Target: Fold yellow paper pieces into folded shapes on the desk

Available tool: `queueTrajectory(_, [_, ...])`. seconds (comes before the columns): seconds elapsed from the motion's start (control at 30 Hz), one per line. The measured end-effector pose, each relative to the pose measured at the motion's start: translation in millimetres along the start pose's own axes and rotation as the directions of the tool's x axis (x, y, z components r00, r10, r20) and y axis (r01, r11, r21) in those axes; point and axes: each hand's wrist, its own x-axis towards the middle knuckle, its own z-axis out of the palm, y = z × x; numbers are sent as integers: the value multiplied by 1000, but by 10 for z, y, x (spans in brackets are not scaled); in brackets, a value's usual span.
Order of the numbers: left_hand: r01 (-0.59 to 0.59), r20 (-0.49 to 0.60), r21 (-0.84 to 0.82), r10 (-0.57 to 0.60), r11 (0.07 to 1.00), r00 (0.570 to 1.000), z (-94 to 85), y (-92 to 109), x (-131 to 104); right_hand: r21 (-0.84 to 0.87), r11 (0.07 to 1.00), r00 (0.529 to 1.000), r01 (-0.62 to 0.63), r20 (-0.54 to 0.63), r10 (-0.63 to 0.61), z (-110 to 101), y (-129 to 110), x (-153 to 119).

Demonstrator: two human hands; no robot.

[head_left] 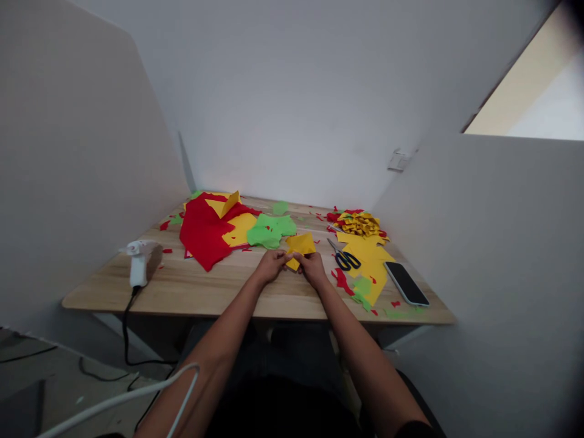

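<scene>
A small folded piece of yellow paper (302,244) is held between both hands over the middle of the wooden table (214,295). My left hand (272,266) pinches its left lower edge with the fingers closed. On its right side, the fingers of my right hand (312,267) are closed on the same paper. Green crumpled paper (271,230) lies just beyond my left hand. Dark-handled scissors (345,259) rest to the right of my right hand, partly beside yellow sheets (371,267).
Red paper (204,234) and yellow sheets lie at the back left. A white glue gun (138,263) with a black cord stands at the left. At the right are a phone (406,283) and a ruffled yellow paper bundle (360,224). Scraps are scattered about; walls enclose the table.
</scene>
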Motion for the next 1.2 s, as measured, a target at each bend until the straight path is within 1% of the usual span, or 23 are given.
queueTrajectory(0.13, [4,48,-47,-1,999,999,6,52,-29,5,1000,1000,3,12,-3,-6,-6,-16])
queueTrajectory(0.2, [7,66,-38,-4,999,998,7,76,-48,-1,1000,1000,9,6,-9,-8,-8,-21])
queueTrajectory(0.3, [4,62,10,-5,1000,998,10,97,-74,41,999,999,36,-9,-35,-8,-12,-25])
queueTrajectory(0.43, [-2,57,59,-1,998,998,15,84,-85,111,992,998,63,-1,-63,-4,-20,-27])
queueTrajectory(0.57, [-2,59,-12,3,1000,998,3,42,-51,83,996,1000,19,9,-20,-7,1,-10])
queueTrajectory(0.63, [-10,46,-57,13,998,999,-10,24,-26,78,997,1000,3,0,-3,-9,14,-1])
queueTrajectory(0.73, [-21,18,-112,23,993,1000,-23,15,-1,101,995,1000,26,14,-28,-8,17,-2])
queueTrajectory(0.83, [-13,2,-156,13,988,1000,-20,27,3,48,998,997,49,48,-52,-1,3,-10])
queueTrajectory(0.9, [-15,-6,-148,14,989,1000,-13,44,-5,-2,998,997,60,46,-60,2,-7,-12])
queueTrajectory(0.97, [-8,-22,-106,6,994,1000,-5,67,-19,-30,998,998,61,31,-60,3,-11,-10])
queueTrajectory(1.1, [18,-85,-27,-20,999,996,15,126,-53,-37,999,1000,20,2,-20,-1,-12,-3])
queueTrajectory(1.2, [23,-108,-54,-29,998,994,31,164,-70,-26,1000,1000,3,-1,-3,-5,-12,-2])
